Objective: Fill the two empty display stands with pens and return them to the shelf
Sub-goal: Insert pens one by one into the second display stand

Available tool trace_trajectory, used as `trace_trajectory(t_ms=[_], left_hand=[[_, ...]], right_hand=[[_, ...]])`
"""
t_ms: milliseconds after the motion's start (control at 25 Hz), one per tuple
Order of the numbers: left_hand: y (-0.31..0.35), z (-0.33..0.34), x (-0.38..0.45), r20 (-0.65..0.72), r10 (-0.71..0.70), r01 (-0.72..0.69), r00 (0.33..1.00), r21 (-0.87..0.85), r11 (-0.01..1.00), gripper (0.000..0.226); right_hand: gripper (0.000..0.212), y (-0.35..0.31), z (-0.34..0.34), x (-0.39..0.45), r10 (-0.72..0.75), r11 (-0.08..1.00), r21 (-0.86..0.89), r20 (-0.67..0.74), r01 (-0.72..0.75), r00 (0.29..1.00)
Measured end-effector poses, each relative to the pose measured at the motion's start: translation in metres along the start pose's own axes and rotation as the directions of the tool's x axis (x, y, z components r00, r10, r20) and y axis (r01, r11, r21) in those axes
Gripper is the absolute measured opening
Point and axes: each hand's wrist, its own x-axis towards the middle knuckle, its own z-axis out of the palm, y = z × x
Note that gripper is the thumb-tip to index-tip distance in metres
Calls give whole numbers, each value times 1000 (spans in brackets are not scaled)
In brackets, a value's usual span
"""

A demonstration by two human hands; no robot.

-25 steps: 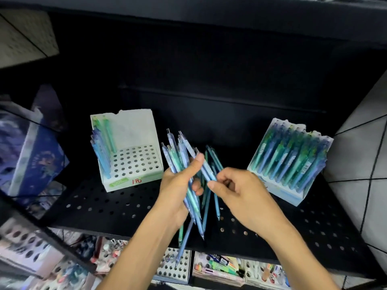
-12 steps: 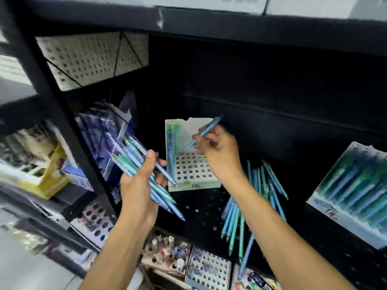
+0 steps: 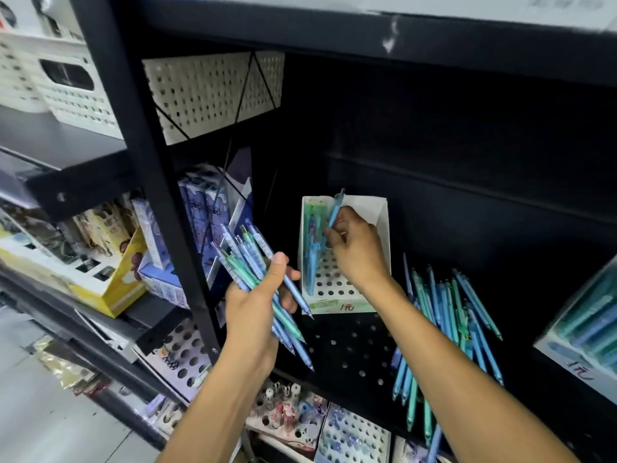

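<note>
A white display stand (image 3: 380,228) with a grid of holes sits on the black perforated shelf (image 3: 347,349); several blue and green pens stand along its left side. My right hand (image 3: 357,248) is over the stand, shut on one blue pen (image 3: 335,208) held nearly upright above the holes. My left hand (image 3: 257,305) is left of the stand, gripping a bundle of blue and green pens (image 3: 248,259). A loose pile of pens (image 3: 444,315) lies on the shelf to the right. A second stand (image 3: 587,329), full of pens, is at the right edge.
A black shelf upright (image 3: 160,182) stands just left of my left hand. Blue and yellow product boxes (image 3: 187,235) fill the neighbouring bay. White perforated baskets (image 3: 213,91) sit higher up. More holed stands (image 3: 354,436) lie on the shelf below.
The view has swung further left and closer. My right hand has brought the single pen from tilted to nearly upright, lower over the stand's holes. My left hand keeps its bundle.
</note>
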Motion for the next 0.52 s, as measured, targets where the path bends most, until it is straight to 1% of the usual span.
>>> trace_trajectory(t_ms=[80, 200, 320, 400, 520], left_hand=[[-1, 1, 1, 6, -8, 8, 1000, 1, 1000, 43], [-3, 1, 2, 3, -21, 21, 1000, -4, 1000, 40], [-6, 1, 2, -4, -33, 33, 999, -12, 999, 42], [-7, 2, 1, -7, -29, 29, 1000, -6, 1000, 44], [-7, 3, 1, -6, -15, 15, 1000, 3, 1000, 40]], right_hand=[[3, 2, -1, -1, 8, 1000, 18, 5, -8, 1000], [3, 4, 2, -5, -8, 1000, 20, 43, 8, 999], [10, 3, 5, -6, -43, 996, -79, 82, 50, 996], [15, 2, 6, -7, -38, 986, -153, 144, 60, 989], [25, 3, 6, -6, -6, 977, -210, 175, 44, 985]])
